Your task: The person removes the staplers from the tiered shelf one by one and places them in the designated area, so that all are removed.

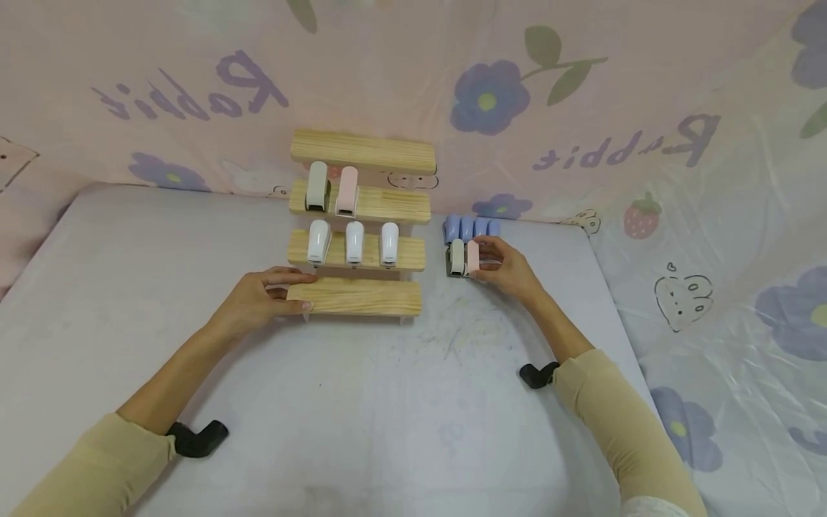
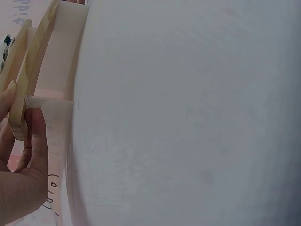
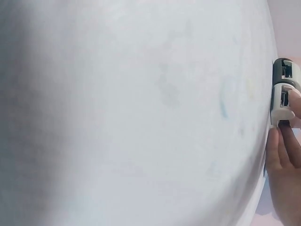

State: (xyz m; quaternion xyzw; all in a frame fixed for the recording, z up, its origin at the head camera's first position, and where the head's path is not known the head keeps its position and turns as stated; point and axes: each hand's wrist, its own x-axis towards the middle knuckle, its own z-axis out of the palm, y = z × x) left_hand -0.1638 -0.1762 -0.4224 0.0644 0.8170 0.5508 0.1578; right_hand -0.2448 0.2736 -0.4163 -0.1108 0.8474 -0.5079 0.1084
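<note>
A tiered display rack has pale wooden shelves; my left hand (image 1: pixel 248 305) pinches the left end of its lowest shelf (image 1: pixel 362 297). In the left wrist view the thumb and fingers lie on either side of that board (image 2: pixel 29 75). On the table right of the rack, my right hand (image 1: pixel 512 271) grips a pink stapler (image 1: pixel 472 257) between thumb and fingers. A grey-green stapler (image 1: pixel 456 256) stands directly beside it. Several blue staplers (image 1: pixel 466 228) line up just behind. The right wrist view catches the held stapler (image 3: pixel 281 113) at its edge, partly covered by the thumb.
White staplers (image 1: pixel 354 243) stand on the second shelf from the bottom. Above them are another grey-green stapler (image 1: pixel 317 187) and a pink one (image 1: pixel 347 191). A patterned curtain (image 1: pixel 388 72) hangs behind the white table (image 1: pixel 362 431). Black bent pieces (image 1: pixel 200 438) sit at both wrists.
</note>
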